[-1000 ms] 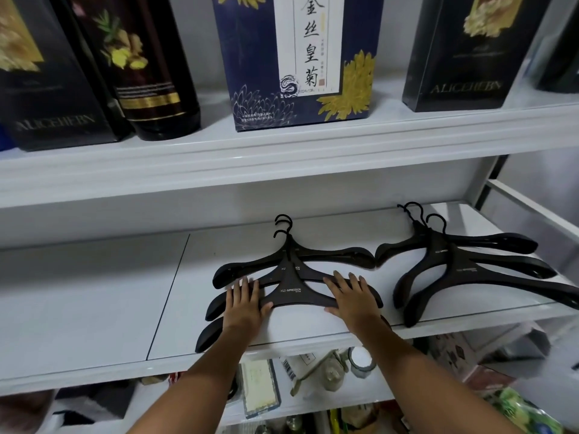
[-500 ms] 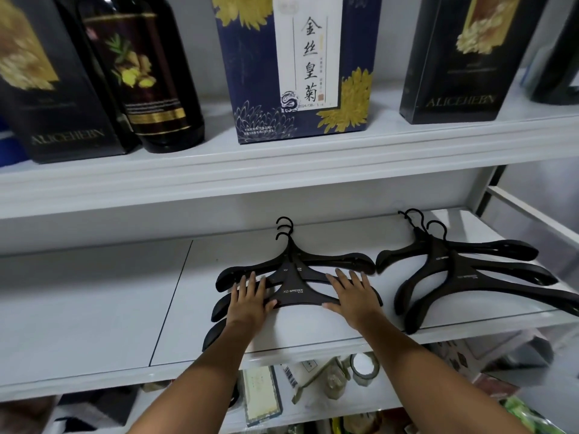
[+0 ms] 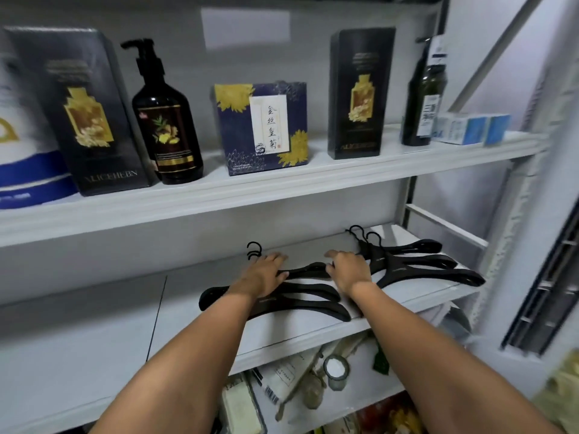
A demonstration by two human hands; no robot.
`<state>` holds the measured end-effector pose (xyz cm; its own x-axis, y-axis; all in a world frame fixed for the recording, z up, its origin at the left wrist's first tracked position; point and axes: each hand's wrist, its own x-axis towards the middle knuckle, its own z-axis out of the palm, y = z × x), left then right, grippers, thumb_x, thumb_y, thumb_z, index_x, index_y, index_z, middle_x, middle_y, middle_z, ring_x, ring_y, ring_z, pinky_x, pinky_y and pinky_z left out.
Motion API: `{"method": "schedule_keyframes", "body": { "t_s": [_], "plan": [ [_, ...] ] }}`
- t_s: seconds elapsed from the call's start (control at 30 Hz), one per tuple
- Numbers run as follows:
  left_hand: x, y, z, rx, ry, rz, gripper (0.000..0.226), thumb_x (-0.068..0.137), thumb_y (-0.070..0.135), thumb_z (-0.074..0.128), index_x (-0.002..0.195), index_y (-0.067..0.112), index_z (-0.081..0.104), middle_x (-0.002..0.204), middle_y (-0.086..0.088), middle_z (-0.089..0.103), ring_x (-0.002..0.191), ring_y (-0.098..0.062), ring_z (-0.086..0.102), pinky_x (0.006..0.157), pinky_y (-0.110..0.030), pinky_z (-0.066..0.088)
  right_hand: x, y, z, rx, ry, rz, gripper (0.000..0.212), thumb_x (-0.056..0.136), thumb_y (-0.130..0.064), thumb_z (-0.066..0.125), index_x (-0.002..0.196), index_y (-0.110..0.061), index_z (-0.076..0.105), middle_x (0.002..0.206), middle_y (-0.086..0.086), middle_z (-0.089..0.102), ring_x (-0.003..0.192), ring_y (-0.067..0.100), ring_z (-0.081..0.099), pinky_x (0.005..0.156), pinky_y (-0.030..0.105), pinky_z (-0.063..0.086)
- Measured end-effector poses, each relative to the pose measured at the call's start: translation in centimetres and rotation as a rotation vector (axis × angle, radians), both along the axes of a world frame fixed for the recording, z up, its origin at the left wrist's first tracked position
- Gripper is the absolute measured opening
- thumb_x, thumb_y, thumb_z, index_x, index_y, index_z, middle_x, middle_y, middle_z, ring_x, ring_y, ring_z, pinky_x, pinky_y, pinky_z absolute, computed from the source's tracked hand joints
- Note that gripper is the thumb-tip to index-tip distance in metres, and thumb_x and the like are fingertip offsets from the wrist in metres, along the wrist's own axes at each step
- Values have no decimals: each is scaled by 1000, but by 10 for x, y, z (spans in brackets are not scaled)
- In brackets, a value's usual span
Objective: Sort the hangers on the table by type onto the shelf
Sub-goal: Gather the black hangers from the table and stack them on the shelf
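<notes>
Two sorted groups of black hangers already lie on the shelf (image 3: 94, 324): the middle pile (image 3: 300, 296) and, at the shelf's right end, the right pile (image 3: 416, 264). The left hand (image 3: 264, 274) rests flat, fingers straight, on the middle pile. The right hand (image 3: 349, 270) bends over that pile's far arm, and I cannot tell whether it grips. The sorting looks nearly finished, with only tidying left. No tabletop shows, so I cannot tell whether any hangers remain.

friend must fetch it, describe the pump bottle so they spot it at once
On the upper white shelf, look between the left black carton and the blue box with gold flowers. The pump bottle is round and dark with a black pump, unlike its boxy neighbours.
</notes>
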<state>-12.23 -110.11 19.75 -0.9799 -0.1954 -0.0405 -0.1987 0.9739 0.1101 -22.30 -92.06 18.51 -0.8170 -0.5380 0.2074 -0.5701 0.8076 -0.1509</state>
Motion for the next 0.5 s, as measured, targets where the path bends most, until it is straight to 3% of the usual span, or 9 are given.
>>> {"method": "schedule_keyframes", "body": {
  "t_s": [0.17, 0.3, 0.5],
  "plan": [
    [-11, 48, 42, -29, 12, -125, 52, 101, 39, 33, 149, 21, 23, 155, -3, 26, 139, -27, 31, 115, -38, 26, 23, 45, 34, 1, 30, -139, 39, 97, -28, 43, 136, -24, 49, 122, 12, 63, 112, 30, 58, 93, 34, 42],
    [-24, 97, 69, -21, 65, -249, 53, 101, 39, 32, 149, 18, 24, 155, -7, 27, 139, -27, 32, 113, -33, 25, 35, 90, 60, -3, 76, -261, 35, 96, -30, 46, 127, -18, 57, 121, 11, 64, 114, 29, 58, 94, 35, 42],
    [-47, 170, 100, 17, 145, -413, 56, 100, 39, 37, 149, 17, 24, 157, -6, 24, 142, -27, 25, 118, -36, 21, 46, 166, 95, -4, 145, -426, 40, 97, -29, 44, 136, -21, 50, 123, 11, 63, 113, 31, 58, 94, 37, 42]
  ]
}}
